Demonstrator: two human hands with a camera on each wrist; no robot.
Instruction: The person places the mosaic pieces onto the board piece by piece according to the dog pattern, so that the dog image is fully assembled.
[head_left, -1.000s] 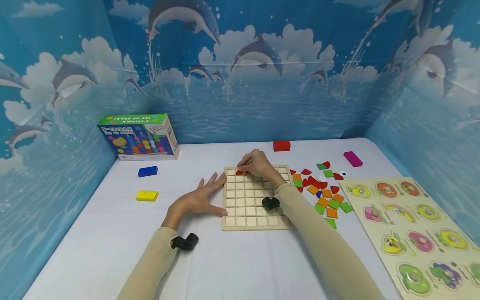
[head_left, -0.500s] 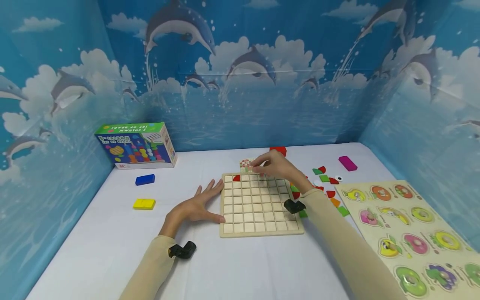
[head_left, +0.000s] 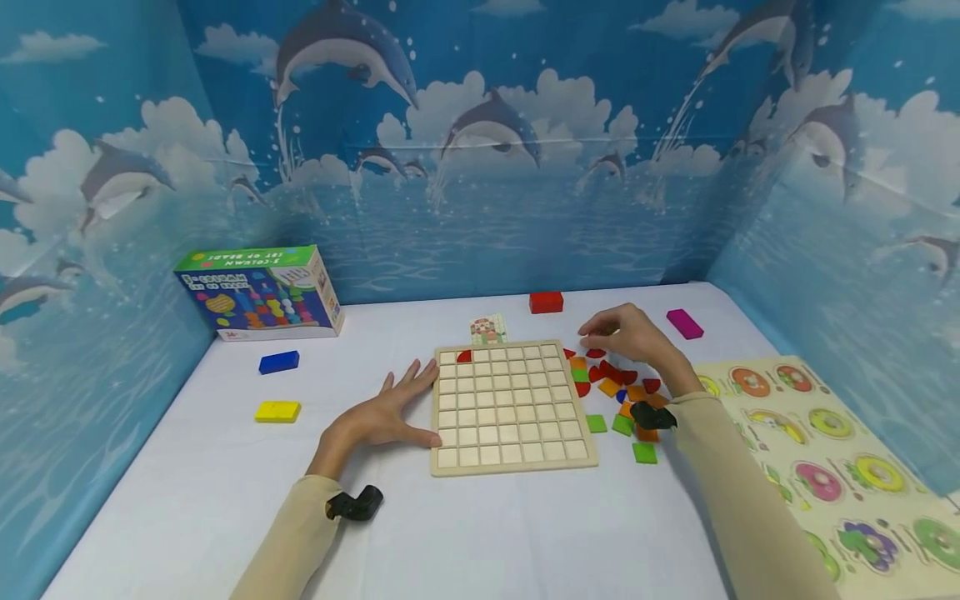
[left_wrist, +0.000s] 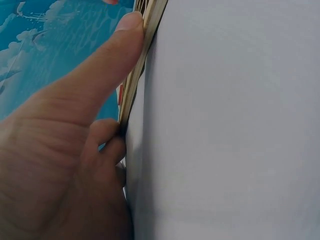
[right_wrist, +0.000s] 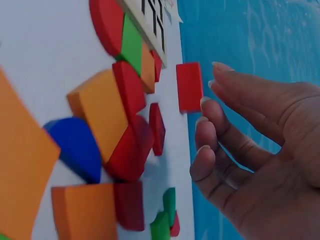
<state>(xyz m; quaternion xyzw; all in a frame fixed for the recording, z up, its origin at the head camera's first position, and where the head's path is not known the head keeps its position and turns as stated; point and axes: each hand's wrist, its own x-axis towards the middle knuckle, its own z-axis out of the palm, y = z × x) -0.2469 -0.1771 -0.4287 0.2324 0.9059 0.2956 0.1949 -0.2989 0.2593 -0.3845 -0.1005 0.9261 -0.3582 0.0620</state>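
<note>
The wooden grid board (head_left: 510, 406) lies flat on the white table, a pale square of small square cells, nearly all bare. One red quarter-round piece (head_left: 465, 357) sits in a cell of the far row, near the board's far left corner. Just right of the board lies a loose pile of flat coloured pieces (head_left: 617, 392): red, orange and green ones and one blue, squares and rounded shapes, some overlapping, a few green ones lying nearer the front.

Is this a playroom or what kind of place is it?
Probably a play corner: dolphin-and-sea wall panels surround a white table with a wooden grid board, loose coloured tiles, a fruit peg puzzle and a bead-toy box.
</note>
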